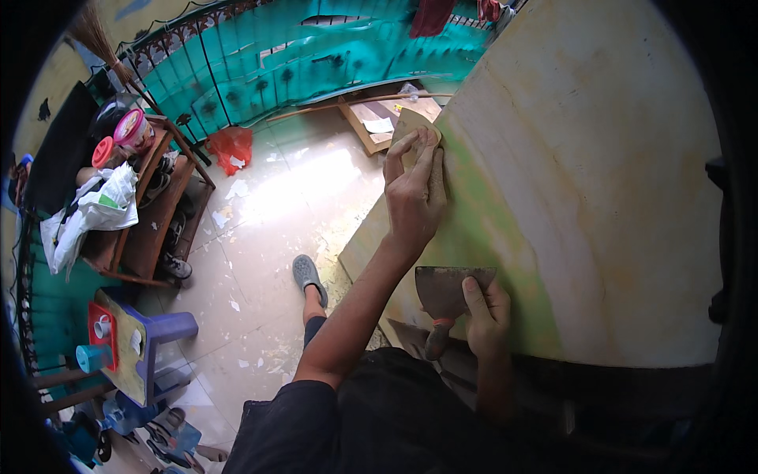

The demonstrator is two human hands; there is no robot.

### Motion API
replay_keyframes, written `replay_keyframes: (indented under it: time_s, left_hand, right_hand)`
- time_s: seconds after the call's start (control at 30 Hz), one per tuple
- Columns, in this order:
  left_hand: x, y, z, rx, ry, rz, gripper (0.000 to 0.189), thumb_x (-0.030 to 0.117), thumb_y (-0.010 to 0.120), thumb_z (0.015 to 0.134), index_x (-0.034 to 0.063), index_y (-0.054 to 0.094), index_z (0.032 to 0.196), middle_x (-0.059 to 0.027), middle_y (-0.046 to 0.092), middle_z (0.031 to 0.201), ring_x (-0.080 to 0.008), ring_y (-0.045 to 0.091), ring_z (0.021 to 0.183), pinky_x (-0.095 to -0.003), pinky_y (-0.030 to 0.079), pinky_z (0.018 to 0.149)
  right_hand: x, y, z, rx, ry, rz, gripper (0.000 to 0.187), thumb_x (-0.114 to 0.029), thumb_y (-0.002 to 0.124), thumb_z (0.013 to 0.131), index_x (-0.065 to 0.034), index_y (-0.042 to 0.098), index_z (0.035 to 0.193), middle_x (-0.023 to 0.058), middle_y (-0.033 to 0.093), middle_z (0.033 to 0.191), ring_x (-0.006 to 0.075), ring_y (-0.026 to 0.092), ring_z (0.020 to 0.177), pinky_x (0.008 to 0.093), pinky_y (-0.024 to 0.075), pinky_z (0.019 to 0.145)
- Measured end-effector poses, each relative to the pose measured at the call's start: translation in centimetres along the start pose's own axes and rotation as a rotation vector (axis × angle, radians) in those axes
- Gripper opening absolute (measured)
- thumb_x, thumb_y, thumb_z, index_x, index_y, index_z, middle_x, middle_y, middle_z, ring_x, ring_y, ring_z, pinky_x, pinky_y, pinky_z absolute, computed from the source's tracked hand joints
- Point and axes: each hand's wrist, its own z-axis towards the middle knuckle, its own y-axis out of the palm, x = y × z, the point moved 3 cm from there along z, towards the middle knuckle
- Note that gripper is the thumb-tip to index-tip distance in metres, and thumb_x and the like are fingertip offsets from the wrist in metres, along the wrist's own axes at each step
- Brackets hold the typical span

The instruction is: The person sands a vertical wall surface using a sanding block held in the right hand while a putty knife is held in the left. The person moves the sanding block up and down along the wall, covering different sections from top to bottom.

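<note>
My left hand [414,183] is raised against the patchy painted wall [574,166]. Its fingers press a bent tan sheet [408,123], which looks like sandpaper, near the wall's left edge. Lower down, my right hand [488,314] grips the blade of a putty knife [441,290]. The knife's handle points down, and its wide edge faces up. Green, white and yellowish patches cover the wall's surface. Part of the left hand's palm is turned out of sight.
A wooden shoe rack [157,219] with shoes, tubs and a white bag stands left. Below it is a purple plastic stool [172,326] bearing a red tray [98,317] and cups. Paint flakes litter the tiled floor [249,278]. A wooden board [361,127] and an orange plastic bag [230,148] lie farther off.
</note>
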Motion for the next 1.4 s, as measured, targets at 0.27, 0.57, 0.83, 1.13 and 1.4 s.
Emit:
replay_keyframes:
  time_s: [0.27, 0.57, 0.83, 1.13, 1.4]
  left_hand:
    - [0.2, -0.1, 0.5, 0.023, -0.002, -0.018, 0.034, -0.005, 0.071, 0.096, -0.0056, 0.073, 0.13, -0.0231, 0.077, 0.119, -0.0329, 0.067, 0.123, -0.0413, 0.054, 0.104]
    - [-0.4, 0.0, 1.0, -0.021, -0.026, 0.038, 0.032, -0.003, 0.07, 0.098, -0.007, 0.073, 0.129, -0.0226, 0.079, 0.113, -0.034, 0.069, 0.118, -0.0413, 0.055, 0.102]
    - [-0.9, 0.1, 0.9, -0.016, -0.01, 0.06, 0.034, -0.004, 0.071, 0.096, -0.0075, 0.073, 0.13, -0.0251, 0.077, 0.11, -0.0339, 0.069, 0.118, -0.0406, 0.058, 0.096]
    - [0.8, -0.3, 1.5, 0.029, 0.095, 0.019, 0.033, -0.005, 0.072, 0.095, -0.0054, 0.075, 0.128, -0.0241, 0.077, 0.121, -0.0352, 0.067, 0.124, -0.0406, 0.055, 0.104]
    - [0.7, -0.2, 1.1, -0.016, 0.15, 0.006, 0.035, -0.006, 0.072, 0.093, -0.009, 0.073, 0.128, -0.0248, 0.077, 0.119, -0.0358, 0.067, 0.12, -0.0433, 0.054, 0.104]
  right_hand:
    - [-0.6, 0.2, -0.3, -0.049, -0.044, -0.032, 0.026, -0.022, 0.058, 0.113, 0.001, 0.067, 0.121, 0.0079, 0.075, 0.108, 0.0128, 0.071, 0.092, 0.0303, 0.0611, 0.077]
    - [-0.2, 0.4, -0.1, -0.046, -0.026, 0.031, 0.026, -0.02, 0.056, 0.114, 0.0021, 0.063, 0.126, 0.009, 0.074, 0.111, 0.0137, 0.072, 0.097, 0.0322, 0.0601, 0.088]
    - [0.1, 0.3, -0.6, -0.05, -0.015, 0.008, 0.027, -0.02, 0.056, 0.114, 0.0017, 0.063, 0.127, 0.0082, 0.074, 0.112, 0.0122, 0.069, 0.1, 0.0307, 0.0577, 0.088]
    - [-0.1, 0.9, -0.5, -0.073, -0.038, 0.02, 0.026, -0.02, 0.056, 0.114, 0.0018, 0.063, 0.126, 0.0094, 0.074, 0.113, 0.0141, 0.071, 0.101, 0.0311, 0.0582, 0.087]
    - [0.1, 1.1, -0.2, -0.081, -0.052, -0.003, 0.024, -0.02, 0.055, 0.114, 0.0017, 0.062, 0.123, 0.0106, 0.074, 0.111, 0.0149, 0.072, 0.092, 0.0321, 0.0612, 0.081]
